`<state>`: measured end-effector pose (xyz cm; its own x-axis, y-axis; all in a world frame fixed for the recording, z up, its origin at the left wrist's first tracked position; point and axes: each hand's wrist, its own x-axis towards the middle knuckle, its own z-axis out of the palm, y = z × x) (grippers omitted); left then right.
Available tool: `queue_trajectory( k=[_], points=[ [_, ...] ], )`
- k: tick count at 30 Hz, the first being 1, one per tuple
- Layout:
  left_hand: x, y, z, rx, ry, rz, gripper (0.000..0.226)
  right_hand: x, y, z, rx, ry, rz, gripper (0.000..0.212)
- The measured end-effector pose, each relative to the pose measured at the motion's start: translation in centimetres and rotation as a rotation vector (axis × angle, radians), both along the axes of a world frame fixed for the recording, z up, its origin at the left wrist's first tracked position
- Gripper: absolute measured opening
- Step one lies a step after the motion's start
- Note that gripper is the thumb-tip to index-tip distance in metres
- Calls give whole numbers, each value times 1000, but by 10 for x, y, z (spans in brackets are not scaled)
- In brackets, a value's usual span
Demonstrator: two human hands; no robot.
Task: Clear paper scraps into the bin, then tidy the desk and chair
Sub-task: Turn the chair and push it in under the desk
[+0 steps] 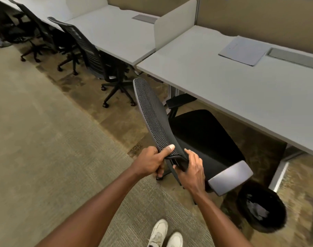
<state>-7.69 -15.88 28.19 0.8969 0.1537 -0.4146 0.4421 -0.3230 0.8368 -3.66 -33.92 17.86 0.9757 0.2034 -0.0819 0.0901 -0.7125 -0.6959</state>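
A black office chair (203, 136) with a mesh backrest (152, 113) stands in front of the grey desk (232, 97), its seat partly under the desk edge. My left hand (150, 160) grips the near end of the backrest, thumb on the mesh. My right hand (191, 168) holds the same end from the other side. A black bin (261, 209) with pale paper scraps inside stands on the carpet to the right of the chair. A flat stack of paper (243, 50) lies on the desk's far side.
Other black office chairs (98, 56) line the neighbouring desks to the left. White dividers (175, 24) separate the desks. A desk leg (280, 173) stands just behind the bin. Open carpet stretches on the left. My white shoes (166, 234) show at the bottom.
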Motion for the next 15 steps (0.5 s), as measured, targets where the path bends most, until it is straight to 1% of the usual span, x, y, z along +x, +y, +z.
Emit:
queue_trajectory(
  k=[3, 4, 6, 7, 9, 11, 13, 15],
  points=[
    [17, -11, 2, 101, 42, -3, 88, 2, -13, 16, 63, -106, -50, 71],
    [24, -13, 4, 157, 46, 37, 97, 3, -19, 21, 89, -141, -66, 68],
    [36, -13, 10, 265, 33, 114, 125, 4, -30, 31, 123, -211, -79, 65],
    [42, -13, 13, 291, 12, 123, 136, 5, -35, 37, 134, -250, -78, 65],
    [52, -8, 15, 301, -54, 100, 151, 6, -42, 48, 139, -339, -60, 63],
    [61, -1, 16, 351, -112, 32, 152, 4, -46, 60, 87, -430, -28, 65],
    [71, 7, 14, 420, -155, -30, 146, -1, -45, 73, 5, -494, 6, 71],
    [81, 16, 13, 547, -192, -89, 137, -6, -39, 84, -63, -534, 55, 72]
  ],
)
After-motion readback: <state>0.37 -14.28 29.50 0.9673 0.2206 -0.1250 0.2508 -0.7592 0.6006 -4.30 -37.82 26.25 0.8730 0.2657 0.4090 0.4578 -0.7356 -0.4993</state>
